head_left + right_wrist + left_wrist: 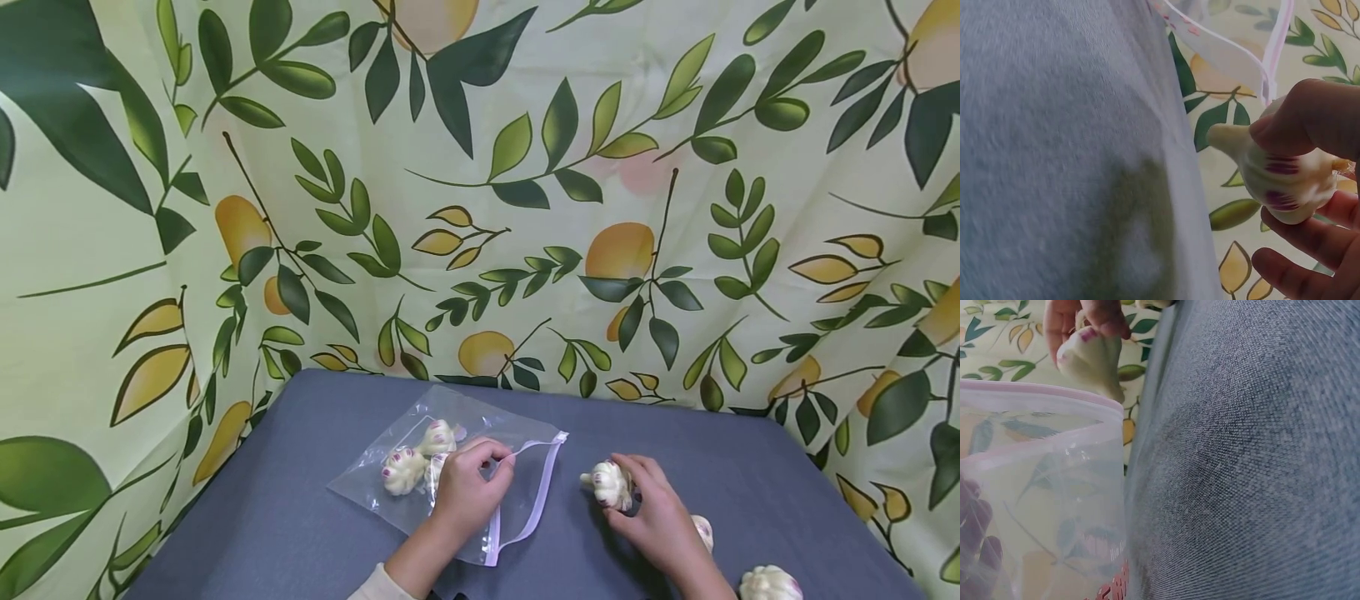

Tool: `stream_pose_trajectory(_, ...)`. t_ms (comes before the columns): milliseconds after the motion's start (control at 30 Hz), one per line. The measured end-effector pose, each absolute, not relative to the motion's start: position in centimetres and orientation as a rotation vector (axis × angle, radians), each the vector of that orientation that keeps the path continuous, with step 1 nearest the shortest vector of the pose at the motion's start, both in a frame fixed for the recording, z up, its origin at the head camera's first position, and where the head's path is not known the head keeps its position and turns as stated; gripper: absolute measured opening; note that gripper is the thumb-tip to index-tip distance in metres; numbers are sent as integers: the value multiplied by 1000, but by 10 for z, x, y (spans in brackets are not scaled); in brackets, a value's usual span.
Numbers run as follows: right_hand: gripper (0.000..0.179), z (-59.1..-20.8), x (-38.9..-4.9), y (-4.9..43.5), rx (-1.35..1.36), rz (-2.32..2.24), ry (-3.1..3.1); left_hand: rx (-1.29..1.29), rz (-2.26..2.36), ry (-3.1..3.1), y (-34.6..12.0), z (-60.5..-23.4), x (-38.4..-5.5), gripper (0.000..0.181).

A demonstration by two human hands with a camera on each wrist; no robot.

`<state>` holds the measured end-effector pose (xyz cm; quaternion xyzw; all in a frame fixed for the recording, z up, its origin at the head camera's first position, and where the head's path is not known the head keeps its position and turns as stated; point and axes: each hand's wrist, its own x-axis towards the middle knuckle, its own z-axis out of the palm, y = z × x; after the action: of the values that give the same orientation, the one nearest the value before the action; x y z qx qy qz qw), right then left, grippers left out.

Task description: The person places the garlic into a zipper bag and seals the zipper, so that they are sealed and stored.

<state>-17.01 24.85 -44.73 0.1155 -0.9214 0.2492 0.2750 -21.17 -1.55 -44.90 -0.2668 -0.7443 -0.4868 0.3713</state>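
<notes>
A clear zip bag (536,487) with a pale purple zip edge lies on the table, its mouth gaping to the right. My left hand (472,483) pinches the bag near its mouth; in the left wrist view fingers (975,544) show through the plastic. Inside the bag are garlic bulbs (403,470), partly hidden by that hand. To the right of the mouth, my right hand (660,517) holds another garlic bulb (1285,175) between thumb and fingers, its stem toward the bag. Purple streaks mark its white skin.
Beside the right wrist sits a garlic bulb (702,531), mostly covered by the hand. One more bulb (770,583) rests at the near right. Grey-blue cloth covers the table (292,483), and a leaf-printed curtain (480,250) hangs behind and at the sides.
</notes>
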Motion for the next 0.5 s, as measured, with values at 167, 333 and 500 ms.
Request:
stream_pose_trajectory(167, 72, -449, -169, 238, 364, 819, -2441, -689, -1249, -1903, -15, -448, -211, 12)
stream_pose_trajectory(333, 71, -446, -165, 220, 367, 1112, -2495, -693, -1250, -1903, -15, -448, -210, 12)
stream_pose_trajectory(500, 70, -449, -161, 205, 451, 1099, -2500, -684, -1263, -1920, -15, -449, -209, 12)
